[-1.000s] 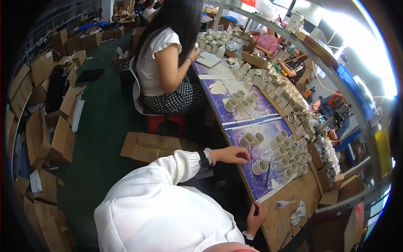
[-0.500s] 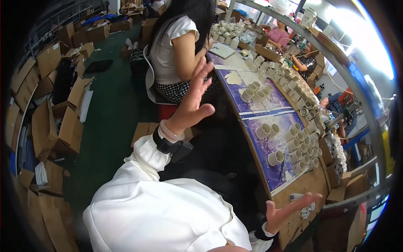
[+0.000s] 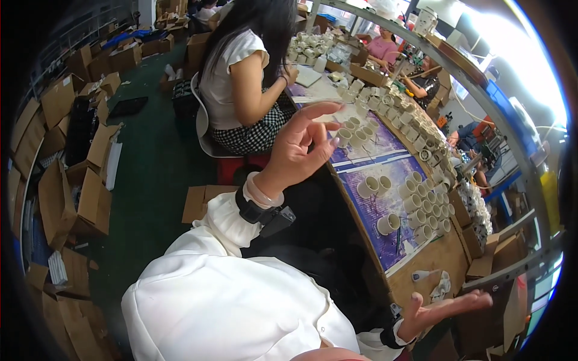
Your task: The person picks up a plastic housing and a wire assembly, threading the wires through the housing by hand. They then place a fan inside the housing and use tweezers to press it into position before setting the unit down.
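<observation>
My left hand (image 3: 296, 151) is raised in the air near the table's left edge, in front of the seated co-worker. Its index finger stretches out, the others curl loosely, and it holds nothing. My right hand (image 3: 442, 311) hovers palm up by the near corner of the worktable (image 3: 415, 287), fingers extended and empty. Close to it lie a small white bottle (image 3: 420, 275) and a crumpled white tissue (image 3: 442, 284). Further in, several cream-coloured cups (image 3: 388, 224) stand on a purple printed sheet (image 3: 374, 240), with a thin dark stick (image 3: 398, 240) beside one.
A co-worker in a white top (image 3: 238, 78) sits on a white chair (image 3: 201, 114) at the table's left side. Rows of cups (image 3: 400, 117) line the far side under a metal frame (image 3: 415, 39). Open cardboard boxes (image 3: 93, 195) stand along the left; other people work beyond the table.
My left hand has shifted right and lower, its fingers going from spread to partly curled. My right hand has moved right and slightly down, turning its palm upward. The view has shifted slightly.
</observation>
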The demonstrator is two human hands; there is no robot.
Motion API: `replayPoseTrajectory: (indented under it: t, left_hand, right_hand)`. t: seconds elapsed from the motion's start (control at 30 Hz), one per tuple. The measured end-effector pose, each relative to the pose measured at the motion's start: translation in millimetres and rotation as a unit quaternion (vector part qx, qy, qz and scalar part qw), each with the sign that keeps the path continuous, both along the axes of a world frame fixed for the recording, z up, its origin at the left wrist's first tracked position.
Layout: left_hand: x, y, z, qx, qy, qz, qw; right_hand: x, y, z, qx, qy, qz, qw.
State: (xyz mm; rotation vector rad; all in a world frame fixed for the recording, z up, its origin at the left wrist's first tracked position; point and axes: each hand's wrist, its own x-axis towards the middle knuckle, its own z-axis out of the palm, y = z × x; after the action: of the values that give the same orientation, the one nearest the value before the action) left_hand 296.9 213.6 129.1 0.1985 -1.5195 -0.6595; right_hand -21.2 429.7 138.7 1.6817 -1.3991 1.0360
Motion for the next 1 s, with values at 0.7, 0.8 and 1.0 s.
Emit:
replayPoseTrajectory:
  t: [0.7,0.8,1.0]
  left_hand:
    - [-179.0,-164.0,-12.5,0.032,-0.097,-0.105,0.989]
    - [-196.9,-185.5,4.5,0.025,-0.044,-0.113,0.992]
    - [-223.5,-178.5,31.4,0.046,0.142,-0.174,0.973]
  right_hand:
    - [-99.5,-43.5,-63.2,0.018,-0.195,-0.079,0.977]
    - [-106.6,-60.5,-62.4,-0.058,-0.14,-0.127,0.98]
    - [-102.8,-74.9,-50.5,-0.141,-0.19,-0.148,0.96]
